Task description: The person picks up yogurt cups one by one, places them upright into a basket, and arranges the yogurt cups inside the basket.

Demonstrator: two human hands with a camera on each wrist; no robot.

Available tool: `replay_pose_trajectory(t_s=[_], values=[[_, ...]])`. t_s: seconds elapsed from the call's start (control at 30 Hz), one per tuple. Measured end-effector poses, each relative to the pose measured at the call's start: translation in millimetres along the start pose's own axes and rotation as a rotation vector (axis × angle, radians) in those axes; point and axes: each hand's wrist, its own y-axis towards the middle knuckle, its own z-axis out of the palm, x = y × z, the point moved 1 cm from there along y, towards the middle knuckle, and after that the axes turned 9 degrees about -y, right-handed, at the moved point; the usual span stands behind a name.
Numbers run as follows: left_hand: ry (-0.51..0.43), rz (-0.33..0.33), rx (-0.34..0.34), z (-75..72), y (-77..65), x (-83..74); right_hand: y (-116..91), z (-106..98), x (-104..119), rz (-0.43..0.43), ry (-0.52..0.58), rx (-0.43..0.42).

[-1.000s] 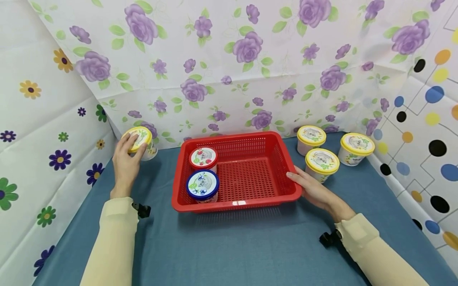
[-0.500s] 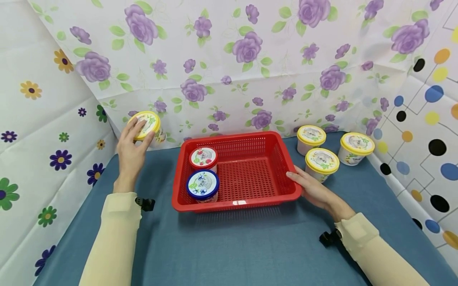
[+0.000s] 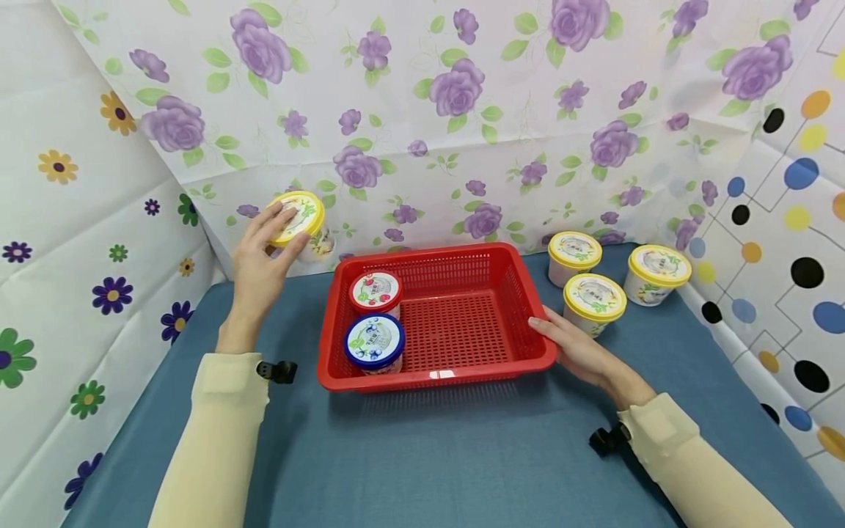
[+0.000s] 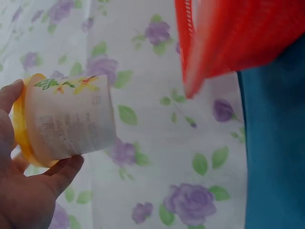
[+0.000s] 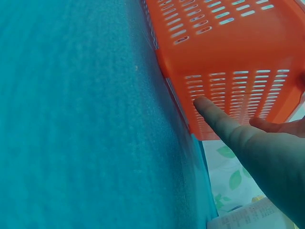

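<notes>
My left hand [image 3: 260,273] grips a paper tub with a yellow lid [image 3: 306,214] by its lid end, raised above the table at the back left. In the left wrist view the tub [image 4: 74,119] lies sideways, with small print and yellow flowers on its wall. A red plastic basket [image 3: 396,383] stands mid-table. Inside it, along the left side, are a red-lidded tub [image 3: 376,291] and a blue-lidded tub [image 3: 373,340]. My right hand [image 3: 587,353] holds the basket's right rim, thumb on top; in the right wrist view, fingers [image 5: 217,119] lie against the slotted outer wall.
Three more yellow-lidded tubs, a rear one [image 3: 574,251], a front one [image 3: 594,297] and a right one [image 3: 659,265], stand right of the basket. A blue cloth [image 3: 422,462] covers the table. Flowered sheeting [image 3: 409,147] hangs behind, with patterned sheets at both sides.
My left hand has lifted the yellow-lidded tub from the table at the back left and carried it up and to the right, toward the basket. The right hand and basket have stayed still.
</notes>
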Motion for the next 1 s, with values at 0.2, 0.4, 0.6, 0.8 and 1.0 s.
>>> replay_pose_trajectory(t_s=[0.2,0.4,0.6,0.8,1.0], values=[[-0.009,-0.003,0.098,9.3,3.3,-19.4,0,0,0,0.005,0.003,-0.003],[0.000,-0.017,0.181,20.8,5.5,-24.1,0,0,0,0.004,0.003,0.002],[-0.029,-0.027,0.271,34.6,7.0,-27.6,0,0,-1,-0.003,0.007,0.008],[-0.053,-0.038,0.350,47.7,10.4,-29.4,1,0,-1,-0.003,0.008,0.006],[-0.061,-0.044,0.405,59.2,12.1,-30.2,1,0,-1,-0.007,0.003,0.007]])
